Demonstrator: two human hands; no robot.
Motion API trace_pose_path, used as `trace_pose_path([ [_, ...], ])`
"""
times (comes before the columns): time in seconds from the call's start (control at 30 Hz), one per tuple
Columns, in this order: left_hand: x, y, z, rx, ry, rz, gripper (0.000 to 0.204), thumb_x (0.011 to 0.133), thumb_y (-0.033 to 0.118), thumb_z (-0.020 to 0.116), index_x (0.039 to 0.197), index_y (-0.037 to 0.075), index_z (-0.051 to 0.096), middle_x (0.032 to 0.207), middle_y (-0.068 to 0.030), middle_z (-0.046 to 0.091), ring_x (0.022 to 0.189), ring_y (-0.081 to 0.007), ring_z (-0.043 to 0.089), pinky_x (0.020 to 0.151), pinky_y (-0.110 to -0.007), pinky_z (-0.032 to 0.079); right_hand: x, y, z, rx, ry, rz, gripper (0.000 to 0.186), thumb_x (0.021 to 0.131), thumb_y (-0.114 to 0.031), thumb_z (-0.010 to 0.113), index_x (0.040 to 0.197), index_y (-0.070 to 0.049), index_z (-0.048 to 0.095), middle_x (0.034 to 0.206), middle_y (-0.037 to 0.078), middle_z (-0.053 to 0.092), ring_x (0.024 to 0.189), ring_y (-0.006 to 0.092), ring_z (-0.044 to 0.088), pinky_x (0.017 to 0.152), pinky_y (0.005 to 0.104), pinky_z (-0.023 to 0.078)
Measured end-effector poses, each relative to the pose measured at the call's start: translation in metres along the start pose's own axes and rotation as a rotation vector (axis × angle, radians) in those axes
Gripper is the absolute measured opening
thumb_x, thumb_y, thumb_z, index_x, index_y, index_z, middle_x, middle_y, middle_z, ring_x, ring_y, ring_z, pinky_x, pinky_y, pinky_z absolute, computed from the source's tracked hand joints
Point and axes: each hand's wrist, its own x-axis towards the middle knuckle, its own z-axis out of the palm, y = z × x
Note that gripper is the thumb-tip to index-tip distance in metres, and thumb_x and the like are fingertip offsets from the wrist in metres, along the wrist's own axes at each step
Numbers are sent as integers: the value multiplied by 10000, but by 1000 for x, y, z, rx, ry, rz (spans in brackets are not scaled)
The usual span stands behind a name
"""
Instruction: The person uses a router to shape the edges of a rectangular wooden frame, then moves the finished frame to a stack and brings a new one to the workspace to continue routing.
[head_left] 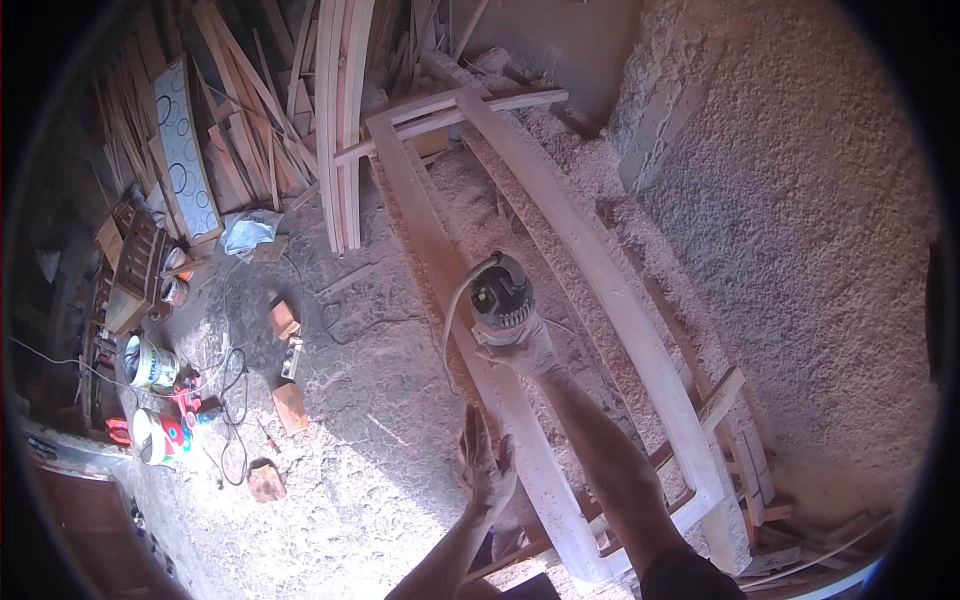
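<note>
My right hand (522, 348) is wrapped round a corded power tool (502, 296) with a round, dark, vented top. The tool stands on the left rail of a long wooden frame (610, 268), and its underside is hidden from above. A pale cord (449, 335) loops from its top and down past the rail's left edge. Beside that same edge, closer to me, is my left hand (487, 462), fingers stretched out and holding nothing; whether it touches the wood I cannot tell.
Wood shavings cover the floor right of the frame, beside a rough wall (790, 170). Planks and offcuts (240, 110) lean at the far left. Buckets (150, 362), a dark cable (237, 400) and loose blocks (290, 408) lie on the left floor. Crosspieces (480, 108) lie at the frame's far end.
</note>
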Motion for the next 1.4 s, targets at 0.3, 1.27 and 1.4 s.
trace_pose_path([
  [0.3, 69, 23, -17, 177, -219, 319, 741, 969, 251, 717, 1572, 93, 317, 1528, -215, 442, 1382, -429, 478, 1104, -551, 472, -120, -28, -18, -253, -81, 26, 890, 669, -271, 955, 1416, -85, 509, 1341, 91, 612, 1195, 233, 619, 1051, 398, 497],
  [1.27, -159, 114, -5, -554, -349, -213, 690, 935, 392, 745, 1472, 146, 386, 1397, -159, 518, 1223, -340, 614, 979, -544, 584, -374, -81, -65, -243, -113, 34, 927, 637, -341, 986, 1387, -79, 509, 1309, 121, 627, 1206, 262, 634, 1044, 397, 507],
  [1.4, -176, 123, -8, -664, -386, -247, 695, 905, 354, 784, 1451, 116, 425, 1392, -170, 528, 1217, -341, 615, 977, -517, 585, -393, -77, -68, -255, -83, -33, 926, 613, -321, 993, 1374, -76, 525, 1292, 114, 640, 1185, 271, 649, 1034, 401, 510],
])
